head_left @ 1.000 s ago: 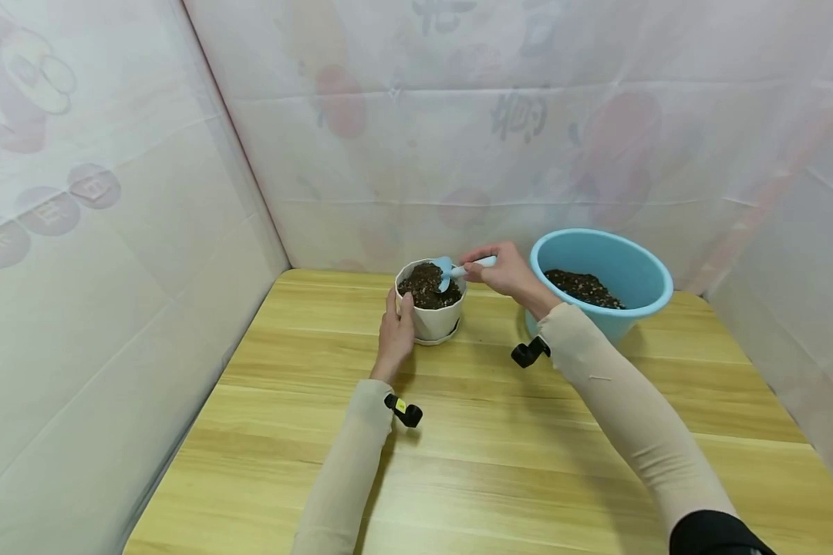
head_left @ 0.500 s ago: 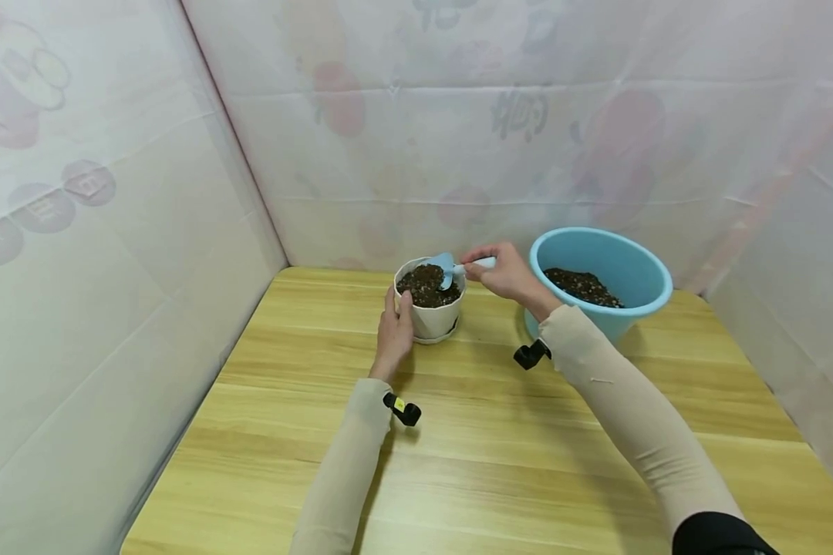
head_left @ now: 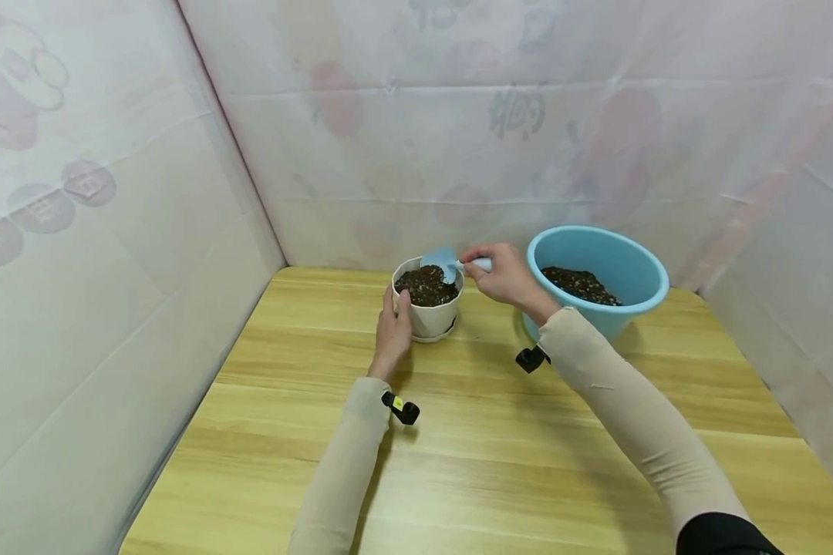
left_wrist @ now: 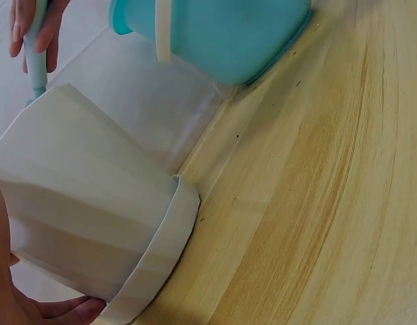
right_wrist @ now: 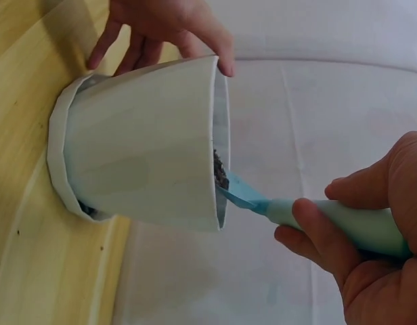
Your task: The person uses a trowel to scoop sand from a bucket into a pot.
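A white faceted flower pot (head_left: 430, 312) full of dark soil (head_left: 426, 285) stands on its saucer at the far middle of the wooden table (head_left: 500, 455). My left hand (head_left: 393, 333) holds the pot's left side, thumb up at the rim; the right wrist view shows its fingers (right_wrist: 158, 27) wrapped round the pot (right_wrist: 147, 142). My right hand (head_left: 503, 275) grips the handle of a small light-blue trowel (head_left: 451, 264), whose blade (right_wrist: 239, 193) sits at the pot's rim over the soil. In the left wrist view the pot (left_wrist: 86, 210) fills the left half.
A light-blue basin (head_left: 607, 281) holding some dark soil stands just right of the pot, close behind my right wrist. Translucent printed sheets wall in the table on the left, back and right. Bare wood stretches from the pot to the near edge.
The trowel blade has lifted slightly from the soil toward the pot's far right rim. My left hand stays on the pot.
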